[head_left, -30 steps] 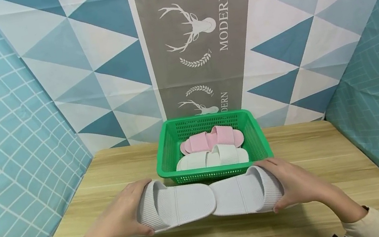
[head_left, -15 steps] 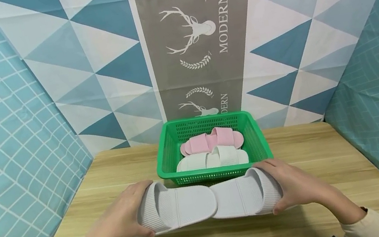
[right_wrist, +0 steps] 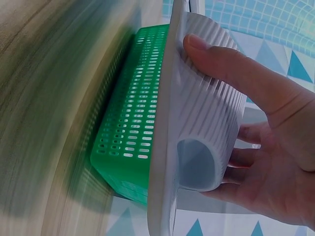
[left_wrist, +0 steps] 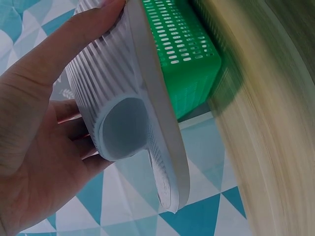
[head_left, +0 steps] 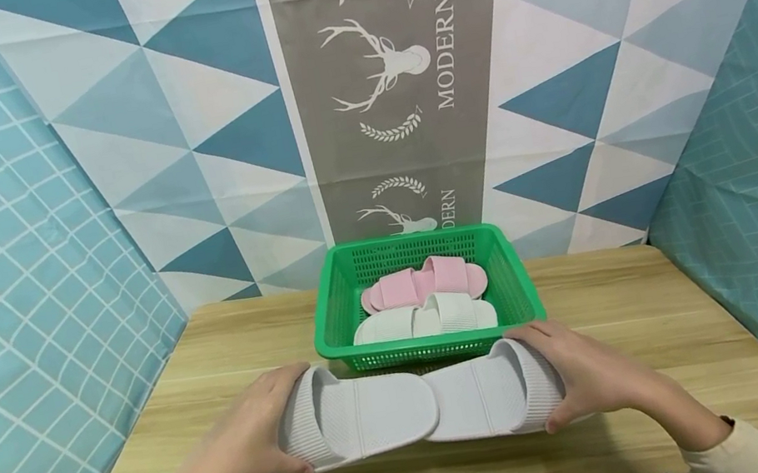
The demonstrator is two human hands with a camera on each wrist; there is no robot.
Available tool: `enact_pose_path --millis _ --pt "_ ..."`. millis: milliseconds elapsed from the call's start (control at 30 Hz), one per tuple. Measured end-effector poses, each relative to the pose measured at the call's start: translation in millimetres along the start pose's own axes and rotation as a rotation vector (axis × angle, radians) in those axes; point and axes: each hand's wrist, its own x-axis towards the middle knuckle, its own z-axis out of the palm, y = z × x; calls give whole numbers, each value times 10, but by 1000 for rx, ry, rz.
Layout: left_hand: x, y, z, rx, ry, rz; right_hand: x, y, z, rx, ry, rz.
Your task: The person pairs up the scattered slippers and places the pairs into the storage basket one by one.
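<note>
My left hand (head_left: 264, 430) grips a light grey slipper (head_left: 395, 411) by its ribbed strap, thumb on the near side and fingers round the far side. The right hand (head_left: 585, 369) holds a matching grey slipper (head_left: 464, 399) the same way. Their heel ends meet in the middle, the left one overlapping the right a little. Both slippers hang above the table, just in front of a green basket (head_left: 435, 345). In the right wrist view the thumb presses on the ribbed strap (right_wrist: 211, 103), and the left wrist view shows the other strap (left_wrist: 106, 69) between thumb and fingers.
Inside the basket lie pink slippers (head_left: 425, 282) at the back and white slippers (head_left: 424, 319) at the front. The wooden table (head_left: 228, 331) meets a patterned cloth wall behind the basket. Tiled-look cloth (head_left: 13, 276) closes off the left side.
Both hands keep their grip on the grey slippers and hold nearly the same pose. The whole head view has shifted slightly downward in the frame.
</note>
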Motion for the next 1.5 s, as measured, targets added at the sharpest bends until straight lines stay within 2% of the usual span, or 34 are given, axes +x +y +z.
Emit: enact_pose_path --millis 600,900,1500 --pt "28 21 34 9 5 11 14 -15 26 5 -5 8" --pt "37 27 34 12 -9 1 37 -24 53 2 -21 40" --pt "31 42 38 4 -15 0 40 -38 62 11 -30 38"
